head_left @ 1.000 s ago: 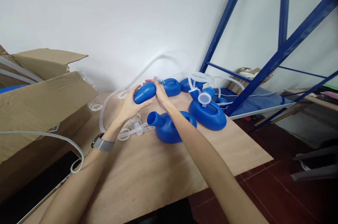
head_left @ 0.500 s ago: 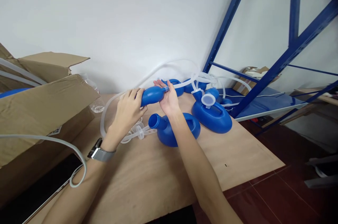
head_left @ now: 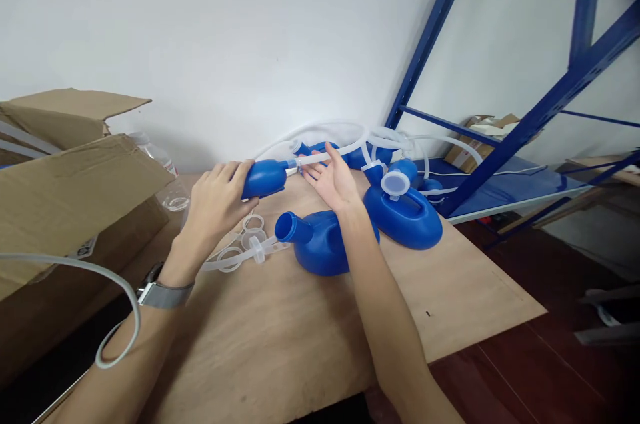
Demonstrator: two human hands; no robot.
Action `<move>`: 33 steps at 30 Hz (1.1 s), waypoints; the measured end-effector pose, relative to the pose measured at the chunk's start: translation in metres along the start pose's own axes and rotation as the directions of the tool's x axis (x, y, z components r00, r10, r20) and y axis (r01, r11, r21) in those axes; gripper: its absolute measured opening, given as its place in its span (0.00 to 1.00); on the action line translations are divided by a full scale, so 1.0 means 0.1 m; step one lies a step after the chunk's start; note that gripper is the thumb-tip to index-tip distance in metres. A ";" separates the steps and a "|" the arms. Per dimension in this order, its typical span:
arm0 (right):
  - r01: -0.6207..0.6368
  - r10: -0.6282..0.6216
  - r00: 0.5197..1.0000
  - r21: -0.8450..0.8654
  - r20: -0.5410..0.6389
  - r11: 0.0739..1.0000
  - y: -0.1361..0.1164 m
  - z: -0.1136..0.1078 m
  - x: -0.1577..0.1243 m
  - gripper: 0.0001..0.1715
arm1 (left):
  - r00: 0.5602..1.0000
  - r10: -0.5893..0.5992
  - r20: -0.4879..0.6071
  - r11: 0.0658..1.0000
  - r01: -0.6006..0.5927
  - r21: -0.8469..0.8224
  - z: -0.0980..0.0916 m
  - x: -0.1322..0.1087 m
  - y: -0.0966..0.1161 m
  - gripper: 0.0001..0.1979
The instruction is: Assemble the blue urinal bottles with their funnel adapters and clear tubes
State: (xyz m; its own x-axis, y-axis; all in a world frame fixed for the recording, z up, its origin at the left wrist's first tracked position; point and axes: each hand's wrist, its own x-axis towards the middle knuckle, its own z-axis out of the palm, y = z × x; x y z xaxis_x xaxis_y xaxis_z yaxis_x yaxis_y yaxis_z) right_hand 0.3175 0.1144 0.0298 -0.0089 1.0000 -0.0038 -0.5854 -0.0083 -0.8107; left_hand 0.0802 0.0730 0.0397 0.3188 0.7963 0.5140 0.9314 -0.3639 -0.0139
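My left hand (head_left: 220, 197) is wrapped round a rounded blue plastic cup (head_left: 267, 179) with a narrow neck. From that neck a translucent tube (head_left: 317, 158) runs right, towards the wall. My right hand (head_left: 334, 181) is palm up beside the tube, thumb raised and fingers spread; whether it touches the tube I cannot tell. Under my hands a blue urinal bottle (head_left: 320, 254) with an uncapped mouth lies on the table, partly behind my right forearm. To its left are translucent tubing and a round cap (head_left: 254, 239). Further right sits another blue urinal bottle (head_left: 407, 224) with a white-capped mouth.
An open cardboard box (head_left: 75, 191) stands at the left with a pale cable (head_left: 120, 277) before it. Behind it is a clear plastic bottle (head_left: 167, 174). More blue pieces and coiled tubing (head_left: 390, 137) lie by the wall. A blue metal rack (head_left: 450, 31) rises at the right.
My left hand has moved left and slightly down with the blue cup. My right hand has come off the cup's neck, and its fingers are now spread near the tube.
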 end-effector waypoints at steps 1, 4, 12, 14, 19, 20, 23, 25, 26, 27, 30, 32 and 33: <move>0.031 -0.032 0.999 0.105 0.003 0.994 -0.02 0.02 0.00 0.11 | 1.000 0.023 0.013 1.000 -0.023 -0.005 0.00 0.00 0.04 0.30; 0.128 -0.116 0.992 0.326 -0.056 0.937 -0.04 0.11 -0.03 0.14 | 0.996 0.051 0.078 0.999 -0.052 0.009 -0.03 -0.02 0.17 0.32; 0.322 -0.232 0.940 0.432 -0.249 0.842 -0.05 0.19 -0.15 0.29 | 0.994 0.101 0.050 0.990 -0.096 -0.100 -0.15 -0.13 0.30 0.36; 0.343 -0.238 0.932 0.454 -0.273 0.822 -0.06 0.20 -0.15 0.30 | 0.996 0.088 0.033 0.987 -0.083 -0.136 -0.17 -0.15 0.32 0.35; 0.350 -0.225 0.932 0.542 -0.284 0.764 -0.07 0.20 -0.13 0.30 | 0.998 0.034 0.045 0.976 -0.023 -0.219 -0.23 -0.14 0.37 0.33; 0.356 -0.231 0.930 0.544 -0.286 0.760 -0.07 0.19 -0.12 0.30 | 0.998 0.017 0.056 0.973 -0.004 -0.230 -0.24 -0.13 0.37 0.33; 0.378 -0.252 0.921 0.516 -0.298 0.769 -0.03 0.20 -0.09 0.30 | 0.996 -0.053 0.078 0.954 0.073 -0.291 -0.25 -0.09 0.39 0.34; 0.389 -0.263 0.915 0.495 -0.306 0.777 0.01 0.21 -0.06 0.30 | 0.991 -0.092 0.093 0.917 0.121 -0.379 -0.26 -0.06 0.40 0.34; 0.392 -0.266 0.914 0.493 -0.307 0.777 0.04 0.21 -0.04 0.29 | 0.987 -0.102 0.126 0.883 0.148 -0.444 -0.26 -0.04 0.40 0.31; 0.395 -0.270 0.913 0.496 -0.305 0.774 0.06 0.20 -0.02 0.29 | 0.977 -0.102 0.187 0.833 0.187 -0.521 -0.26 -0.03 0.38 0.28; 0.410 -0.283 0.908 0.527 -0.307 0.744 0.05 0.06 0.05 0.28 | 0.882 -0.016 0.471 0.584 0.390 -0.712 -0.29 -0.01 0.26 0.20; 0.439 -0.291 0.896 0.563 -0.337 0.700 -0.03 -0.12 0.08 0.28 | 0.803 0.043 0.595 0.435 0.521 -0.734 -0.33 -0.02 0.11 0.20; 0.460 -0.292 0.885 0.585 -0.363 0.668 -0.08 -0.21 0.10 0.29 | 0.785 0.046 0.617 0.388 0.555 -0.735 -0.35 -0.03 0.02 0.21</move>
State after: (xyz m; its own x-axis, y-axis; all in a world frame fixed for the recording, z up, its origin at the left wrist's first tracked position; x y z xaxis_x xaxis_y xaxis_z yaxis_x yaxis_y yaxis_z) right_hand 0.3397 0.1247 0.0240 0.4569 0.8893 0.0210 -0.8694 0.4515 -0.2007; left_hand 0.0749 0.0534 0.0684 0.4016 0.9071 -0.1262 0.4091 -0.0544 0.9108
